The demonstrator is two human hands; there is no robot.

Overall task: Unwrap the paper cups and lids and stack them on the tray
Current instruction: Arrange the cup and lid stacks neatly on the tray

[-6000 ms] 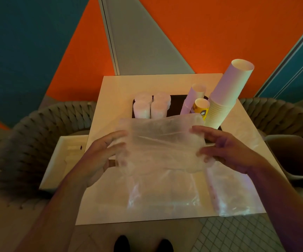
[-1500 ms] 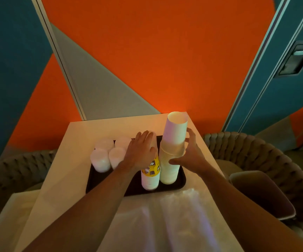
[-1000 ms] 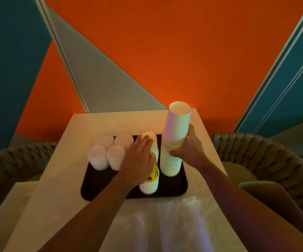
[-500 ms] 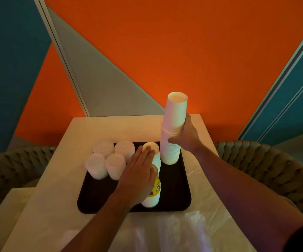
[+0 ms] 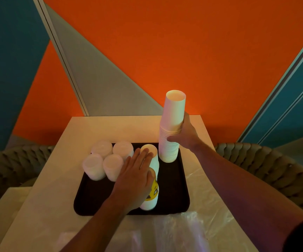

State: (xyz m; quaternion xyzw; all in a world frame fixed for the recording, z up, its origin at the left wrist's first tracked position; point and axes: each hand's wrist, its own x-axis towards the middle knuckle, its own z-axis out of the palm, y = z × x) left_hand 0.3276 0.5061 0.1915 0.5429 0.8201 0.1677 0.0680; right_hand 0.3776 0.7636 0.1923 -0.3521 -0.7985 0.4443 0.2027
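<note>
The right hand (image 5: 184, 137) wrapped its grip round the upright tall cup stack (image 5: 171, 128) on the tray (image 5: 172, 186); the left hand (image 5: 138, 177) lay flat-fingered against the shorter cup stack (image 5: 151, 180) just left of that grip, lid stacks (image 5: 109, 160) farther left

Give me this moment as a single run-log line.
left hand: flat on short cup stack | right hand: grips tall cup stack | both upright on tray | four lid stacks: tray's left
</note>
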